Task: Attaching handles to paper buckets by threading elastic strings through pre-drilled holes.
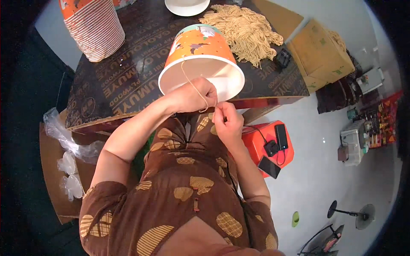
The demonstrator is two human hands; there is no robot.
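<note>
An orange patterned paper bucket [200, 45] lies tipped on the table, its white open mouth facing me. A thin tan cord [193, 83] comes from the bucket's wall near the upper rim and hangs in a loop across the mouth. In front of the opening, my left hand [194, 96] is closed, with the cord running down beside its fingers and into them. My right hand [228, 121] sits just below and to the right, thumb and forefinger pinched on the cord close to the left fingertips. The cord's exact end is hidden between the fingers.
A tall stack of nested orange buckets [92, 32] stands at the table's far left. Tan cords [243, 32] lie heaped behind the bucket, near a white round lid or bowl [187, 6]. A cardboard box [322, 55] is at the right; a red stool [271, 147] holds electronic devices.
</note>
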